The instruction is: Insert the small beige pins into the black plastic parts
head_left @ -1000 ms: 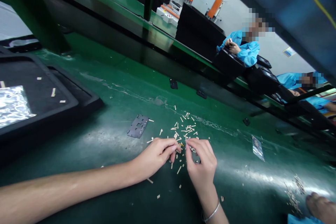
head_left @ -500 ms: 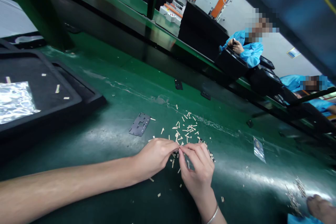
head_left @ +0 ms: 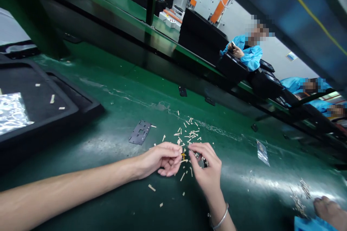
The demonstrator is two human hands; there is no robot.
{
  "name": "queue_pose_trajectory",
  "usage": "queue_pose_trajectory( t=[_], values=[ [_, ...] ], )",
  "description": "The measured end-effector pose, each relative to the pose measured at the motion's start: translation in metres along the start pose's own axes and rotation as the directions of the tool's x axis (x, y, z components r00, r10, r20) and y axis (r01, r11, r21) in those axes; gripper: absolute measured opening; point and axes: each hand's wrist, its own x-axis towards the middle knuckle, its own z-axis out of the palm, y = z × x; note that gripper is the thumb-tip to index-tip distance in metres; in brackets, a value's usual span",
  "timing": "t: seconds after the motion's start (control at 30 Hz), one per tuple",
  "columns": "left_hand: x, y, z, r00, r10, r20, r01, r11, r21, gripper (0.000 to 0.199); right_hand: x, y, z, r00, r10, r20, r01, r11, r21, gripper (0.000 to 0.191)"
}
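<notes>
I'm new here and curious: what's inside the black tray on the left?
The black tray holds a shiny silvery sheet and some small pale pieces. Whatever lies beneath the sheet is covered and can't be seen.

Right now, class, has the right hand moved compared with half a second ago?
Yes: judged against the dark flat plate, the right hand has shifted rightward, leaving a gap between it and the left hand.

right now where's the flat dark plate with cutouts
In the head view, the dark plate lies on the green table left of centre, beyond the left hand and left of most of the scattered pale strips.
</notes>
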Motion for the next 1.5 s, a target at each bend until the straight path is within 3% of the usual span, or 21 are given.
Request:
queue_pose_trajectory(
  t=[0.1,0.37,0.53,0.6,0.7,0.9,1.07,1.37,1.43,1.5],
  values=[
    [0.0,0.0,-0.001,0.999,-0.003,0.048,0.006,0.998,-0.062,0.023,-0.003,-0.008,0.0,0.998,-0.065,-0.018,0.067,0.994,0.081,0.013],
    [0.002,-0.003,-0.004,0.998,0.037,-0.053,-0.038,0.999,-0.02,0.024,-0.007,-0.015,-0.002,0.983,-0.185,0.01,0.185,0.983,0.001,0.018],
    [0.004,-0.004,-0.008,0.997,0.042,-0.072,-0.041,0.999,0.01,0.025,-0.01,-0.012,-0.003,0.972,-0.192,-0.134,0.194,0.981,0.003,0.015],
    [0.004,-0.003,-0.009,0.998,0.035,-0.052,-0.036,0.999,-0.025,0.024,-0.007,-0.007,-0.003,0.983,-0.147,-0.112,0.136,0.986,-0.101,0.014],
    [0.002,-0.001,-0.009,1.0,0.019,0.022,-0.017,0.995,-0.098,0.019,-0.002,-0.002,-0.001,0.998,-0.061,0.016,0.063,0.971,-0.232,0.021],
    [0.0,-0.003,-0.008,0.988,-0.027,0.151,0.048,0.989,-0.137,0.014,-0.005,-0.012,0.0,0.979,-0.204,0.016,0.204,0.979,-0.028,0.019],
    [0.001,-0.004,-0.008,0.982,-0.051,0.18,0.078,0.986,-0.147,0.014,-0.007,-0.017,-0.001,0.969,-0.247,0.029,0.247,0.969,0.002,0.023],
    [0.001,-0.003,-0.008,0.984,-0.123,0.125,0.127,0.992,-0.021,0.012,-0.005,-0.016,-0.001,0.966,-0.235,0.111,0.23,0.972,0.055,0.018],
    [0.002,0.002,-0.007,0.982,-0.157,0.101,0.148,0.985,0.088,0.014,-0.005,-0.017,0.0,0.969,-0.217,0.116,0.208,0.975,0.082,0.017],
    [-0.001,0.014,-0.006,0.985,-0.166,0.05,0.144,0.943,0.301,0.022,-0.005,-0.017,-0.002,0.978,-0.182,0.097,0.173,0.98,0.097,0.015]
  ],
)
